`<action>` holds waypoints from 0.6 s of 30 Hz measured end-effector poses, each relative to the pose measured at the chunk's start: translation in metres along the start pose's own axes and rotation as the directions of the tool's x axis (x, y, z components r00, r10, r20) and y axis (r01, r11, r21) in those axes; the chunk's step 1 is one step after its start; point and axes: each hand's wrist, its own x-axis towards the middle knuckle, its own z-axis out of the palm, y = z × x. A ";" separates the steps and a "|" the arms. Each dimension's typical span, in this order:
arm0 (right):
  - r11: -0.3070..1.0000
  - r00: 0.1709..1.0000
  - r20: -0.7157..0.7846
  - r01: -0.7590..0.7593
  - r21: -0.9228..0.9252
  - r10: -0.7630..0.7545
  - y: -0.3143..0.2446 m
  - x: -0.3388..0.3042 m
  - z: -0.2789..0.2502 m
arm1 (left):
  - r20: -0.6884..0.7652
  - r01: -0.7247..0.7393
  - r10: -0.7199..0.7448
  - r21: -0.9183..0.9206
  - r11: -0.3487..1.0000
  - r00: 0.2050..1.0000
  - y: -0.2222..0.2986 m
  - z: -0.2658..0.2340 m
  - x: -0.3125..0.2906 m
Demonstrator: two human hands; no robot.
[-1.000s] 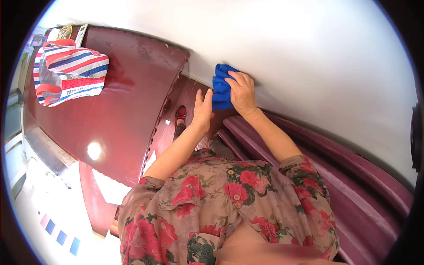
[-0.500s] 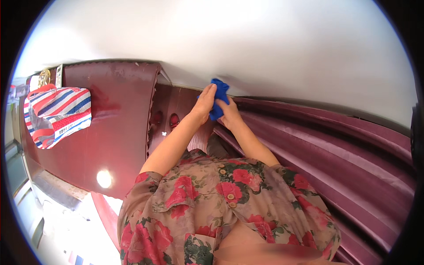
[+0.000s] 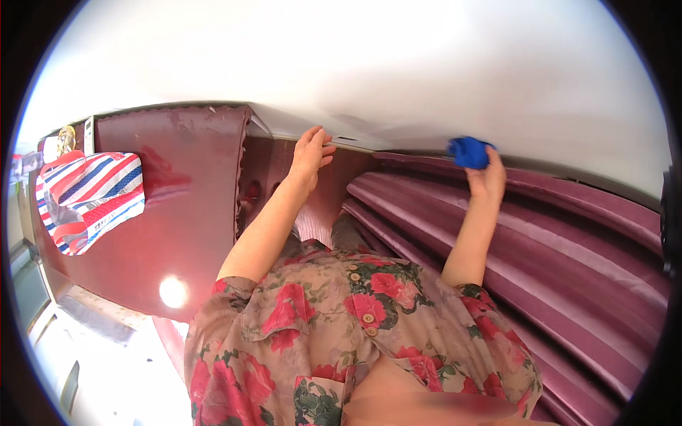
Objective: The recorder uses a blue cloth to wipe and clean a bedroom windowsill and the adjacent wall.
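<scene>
A bunched blue cloth [image 3: 469,152] is gripped in my right hand [image 3: 489,177], out to the right. The cloth is up against or very near the white wall [image 3: 398,64], just above the top edge of the purple curtain [image 3: 511,213]; whether it touches the wall I cannot tell. My left hand [image 3: 311,156] is raised in front of me with its fingers loosely apart and nothing in it. It hovers in front of the wall's foot, between the dark red table and the curtain.
To the left stands a table with a glossy dark red cover [image 3: 192,206]. A striped red, white and blue bag [image 3: 96,195] lies on it, with a gold-coloured object [image 3: 66,139] behind. Dark reddish floor [image 3: 334,177] shows between table and curtain.
Both hands were together on the blue cloth. My right hand has carried it to the right along the wall, while my left hand has let go and moved slightly left.
</scene>
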 end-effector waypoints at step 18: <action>0.952 0.998 0.034 0.058 -0.301 -0.050 0.193 0.029 0.035 | -0.073 0.152 -0.164 -0.144 0.978 0.984 -0.082 -0.031 -0.017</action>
